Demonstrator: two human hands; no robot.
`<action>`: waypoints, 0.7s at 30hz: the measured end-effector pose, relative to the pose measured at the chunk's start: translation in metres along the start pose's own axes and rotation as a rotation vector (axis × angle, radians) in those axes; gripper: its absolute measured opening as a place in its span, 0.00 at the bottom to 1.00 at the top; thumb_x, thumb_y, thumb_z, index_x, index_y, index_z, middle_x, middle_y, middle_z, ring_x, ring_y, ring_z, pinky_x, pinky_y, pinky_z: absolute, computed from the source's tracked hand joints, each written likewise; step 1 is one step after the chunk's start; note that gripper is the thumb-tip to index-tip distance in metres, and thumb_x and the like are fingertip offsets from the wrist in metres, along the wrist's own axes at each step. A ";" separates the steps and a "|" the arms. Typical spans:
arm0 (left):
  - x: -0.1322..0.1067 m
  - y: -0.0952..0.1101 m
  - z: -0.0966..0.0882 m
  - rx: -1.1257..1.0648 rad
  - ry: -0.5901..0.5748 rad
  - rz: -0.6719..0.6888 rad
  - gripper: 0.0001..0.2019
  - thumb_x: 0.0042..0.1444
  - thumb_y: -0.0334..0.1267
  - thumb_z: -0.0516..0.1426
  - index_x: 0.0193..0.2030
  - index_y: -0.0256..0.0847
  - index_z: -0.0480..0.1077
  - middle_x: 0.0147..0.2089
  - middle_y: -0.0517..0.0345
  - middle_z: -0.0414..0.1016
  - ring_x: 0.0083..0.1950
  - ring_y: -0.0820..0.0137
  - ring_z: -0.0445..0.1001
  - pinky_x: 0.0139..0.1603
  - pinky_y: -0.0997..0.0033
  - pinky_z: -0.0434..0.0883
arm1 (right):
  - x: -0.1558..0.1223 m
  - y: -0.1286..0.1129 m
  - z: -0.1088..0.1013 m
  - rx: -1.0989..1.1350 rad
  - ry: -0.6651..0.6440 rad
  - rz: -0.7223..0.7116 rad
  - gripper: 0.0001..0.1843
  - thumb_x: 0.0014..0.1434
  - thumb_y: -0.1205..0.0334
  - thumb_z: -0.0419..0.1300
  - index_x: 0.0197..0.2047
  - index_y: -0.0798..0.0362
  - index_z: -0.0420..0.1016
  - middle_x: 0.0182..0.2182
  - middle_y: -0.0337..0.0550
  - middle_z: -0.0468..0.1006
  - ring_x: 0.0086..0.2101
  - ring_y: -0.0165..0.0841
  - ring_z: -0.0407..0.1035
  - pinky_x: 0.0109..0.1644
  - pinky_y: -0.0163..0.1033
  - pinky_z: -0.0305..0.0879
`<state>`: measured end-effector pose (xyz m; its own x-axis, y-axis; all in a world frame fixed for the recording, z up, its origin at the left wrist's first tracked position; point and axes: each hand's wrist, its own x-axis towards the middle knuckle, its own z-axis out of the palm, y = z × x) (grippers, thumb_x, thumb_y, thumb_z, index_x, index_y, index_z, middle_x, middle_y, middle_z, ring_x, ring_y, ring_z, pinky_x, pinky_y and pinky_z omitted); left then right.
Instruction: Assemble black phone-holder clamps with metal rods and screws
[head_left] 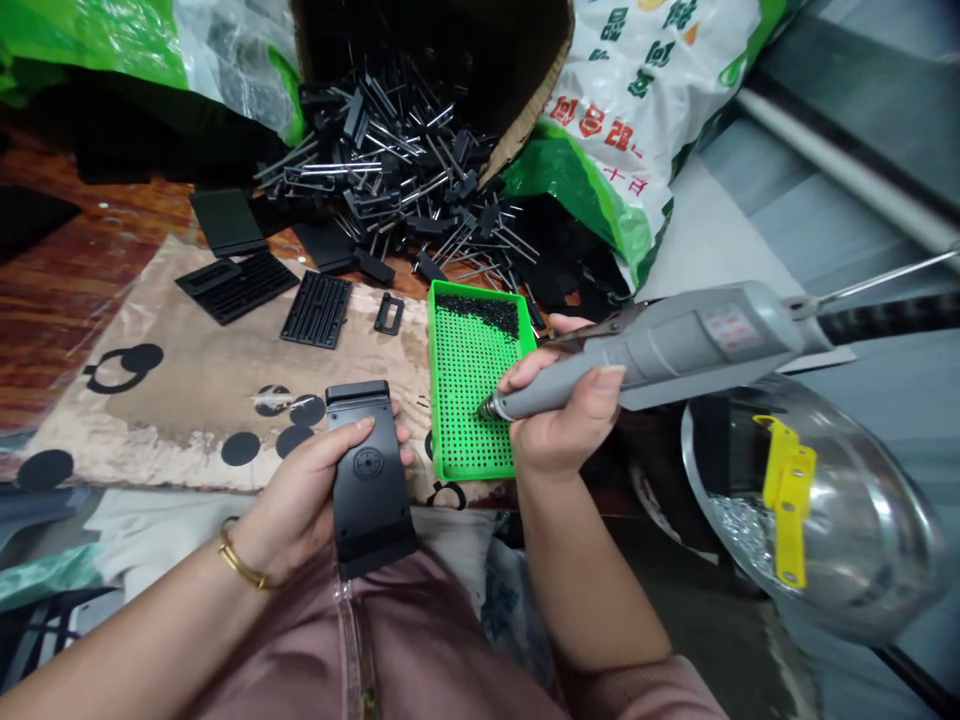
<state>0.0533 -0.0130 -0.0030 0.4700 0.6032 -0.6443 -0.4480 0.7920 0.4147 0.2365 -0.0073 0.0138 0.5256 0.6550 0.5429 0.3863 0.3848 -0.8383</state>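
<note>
My left hand point(330, 460) is closed around a black plastic part point(371, 490), a flat curved piece with a round emblem and small holes near its corners. In my right hand point(566, 400) is a grey electric screwdriver point(660, 345), gripped near its front end. Its tip points down and left over a green perforated tray point(465, 470). Small black screws point(484, 312) are heaped at the tray's far end; whether the tip touches the tray I cannot tell.
Black ribbed plates point(316, 310) and a small black frame point(388, 314) lie on worn cardboard point(202, 390). A pile of black parts with metal rods point(405, 170) spills from a cardboard box point(536, 100). At right, a metal bowl point(862, 520) holds a yellow piece point(791, 500).
</note>
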 end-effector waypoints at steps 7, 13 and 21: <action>-0.001 0.001 0.000 0.009 0.059 -0.051 0.11 0.58 0.32 0.54 0.46 0.35 0.74 0.37 0.47 0.80 0.33 0.65 0.79 0.31 0.69 0.77 | -0.003 0.009 0.002 -0.001 -0.017 0.031 0.26 0.63 0.43 0.39 0.51 0.49 0.66 0.18 0.34 0.63 0.17 0.30 0.61 0.22 0.38 0.61; -0.001 0.000 -0.002 0.073 0.036 -0.035 0.12 0.57 0.31 0.55 0.46 0.33 0.74 0.42 0.44 0.80 0.36 0.65 0.79 0.35 0.69 0.77 | -0.002 0.006 0.001 0.074 -0.022 0.007 0.22 0.62 0.44 0.42 0.43 0.49 0.69 0.17 0.35 0.64 0.17 0.30 0.60 0.21 0.37 0.59; 0.001 -0.006 0.000 0.088 0.009 0.007 0.11 0.56 0.31 0.56 0.43 0.30 0.76 0.45 0.40 0.79 0.39 0.63 0.79 0.37 0.69 0.76 | 0.010 -0.031 0.008 0.385 -0.020 0.020 0.26 0.56 0.38 0.49 0.37 0.52 0.73 0.14 0.33 0.64 0.13 0.30 0.58 0.16 0.36 0.57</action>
<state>0.0568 -0.0171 -0.0060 0.4597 0.6086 -0.6467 -0.3826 0.7929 0.4742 0.2238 -0.0072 0.0454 0.5135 0.6761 0.5284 0.0610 0.5854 -0.8084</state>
